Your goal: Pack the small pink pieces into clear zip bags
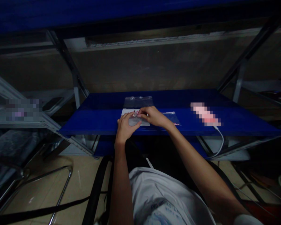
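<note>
Over the near edge of the blue shelf, my left hand [125, 127] curls around a small clear plastic bag [134, 121], thumb on its near side. My right hand [153, 115] reaches in from the right, its thumb and fingertips pinched together at the bag's upper edge. What sits between those fingertips is too small to make out; specks of pink show beside them. Beneath both hands lies a white sheet or pad [145, 124], partly covered. A second clear bag [172, 117], with small pink bits in its lower corner, rests just right of my right wrist.
Another clear plastic bag [138, 102] lies flat behind my hands on the blue shelf [103, 115]. To the right is a blurred-out pink object [205, 114] with a white cable [222, 140] hanging over the edge. Metal uprights [76, 93] flank the shelf.
</note>
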`<control>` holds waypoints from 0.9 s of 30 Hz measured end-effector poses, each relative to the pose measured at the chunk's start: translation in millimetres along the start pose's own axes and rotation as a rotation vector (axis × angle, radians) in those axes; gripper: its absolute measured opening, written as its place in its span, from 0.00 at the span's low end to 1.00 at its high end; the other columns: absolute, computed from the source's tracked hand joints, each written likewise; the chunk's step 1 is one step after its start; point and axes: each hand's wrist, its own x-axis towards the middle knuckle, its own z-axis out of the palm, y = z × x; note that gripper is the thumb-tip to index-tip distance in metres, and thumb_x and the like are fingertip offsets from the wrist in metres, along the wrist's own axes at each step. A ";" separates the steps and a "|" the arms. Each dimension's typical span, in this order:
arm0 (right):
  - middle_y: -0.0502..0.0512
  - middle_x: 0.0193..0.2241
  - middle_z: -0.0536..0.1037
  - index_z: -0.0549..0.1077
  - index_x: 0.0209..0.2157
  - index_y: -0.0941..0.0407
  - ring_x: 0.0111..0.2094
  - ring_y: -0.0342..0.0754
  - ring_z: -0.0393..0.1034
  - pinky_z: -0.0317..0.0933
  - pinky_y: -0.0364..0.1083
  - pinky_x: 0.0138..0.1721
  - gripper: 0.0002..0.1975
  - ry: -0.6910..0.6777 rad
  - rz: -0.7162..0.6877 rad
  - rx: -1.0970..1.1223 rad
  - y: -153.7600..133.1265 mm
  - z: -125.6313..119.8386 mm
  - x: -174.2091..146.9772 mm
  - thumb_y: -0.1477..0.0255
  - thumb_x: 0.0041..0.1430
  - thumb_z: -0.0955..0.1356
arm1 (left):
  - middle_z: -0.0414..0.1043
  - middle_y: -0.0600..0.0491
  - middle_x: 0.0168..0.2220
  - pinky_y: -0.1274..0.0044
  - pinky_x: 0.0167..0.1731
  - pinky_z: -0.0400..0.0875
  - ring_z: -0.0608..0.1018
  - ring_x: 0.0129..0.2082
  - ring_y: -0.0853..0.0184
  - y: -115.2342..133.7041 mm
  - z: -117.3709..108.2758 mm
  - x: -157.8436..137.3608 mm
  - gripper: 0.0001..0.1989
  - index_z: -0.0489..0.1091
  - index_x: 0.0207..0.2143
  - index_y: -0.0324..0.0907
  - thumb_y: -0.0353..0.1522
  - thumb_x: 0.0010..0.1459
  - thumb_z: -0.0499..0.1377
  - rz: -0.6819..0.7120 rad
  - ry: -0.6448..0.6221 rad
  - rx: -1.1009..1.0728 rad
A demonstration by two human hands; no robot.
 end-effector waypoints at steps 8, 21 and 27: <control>0.52 0.32 0.84 0.83 0.31 0.54 0.35 0.49 0.76 0.60 0.44 0.39 0.10 -0.080 -0.042 0.074 3.0 -0.5 7.5 0.73 0.61 0.68 | 0.81 0.49 0.51 0.70 0.52 0.76 0.82 0.48 0.62 -1.7 7.4 1.1 0.22 0.75 0.55 0.45 0.34 0.57 0.69 0.004 -0.013 -0.175; 0.55 0.31 0.83 0.79 0.35 0.56 0.33 0.49 0.74 0.59 0.44 0.37 0.11 0.161 0.166 -0.098 40.5 10.5 4.6 0.83 0.56 0.66 | 0.79 0.50 0.47 0.73 0.48 0.75 0.80 0.42 0.64 -10.5 1.5 -0.6 0.22 0.76 0.53 0.45 0.34 0.55 0.70 -0.035 0.082 -0.091; 0.56 0.33 0.82 0.79 0.41 0.57 0.33 0.48 0.74 0.57 0.43 0.36 0.10 0.103 0.166 -0.200 51.9 28.7 4.0 0.81 0.60 0.68 | 0.78 0.49 0.48 0.71 0.51 0.74 0.80 0.47 0.61 -12.6 -2.9 -0.8 0.22 0.76 0.53 0.45 0.35 0.55 0.70 -0.048 0.110 -0.022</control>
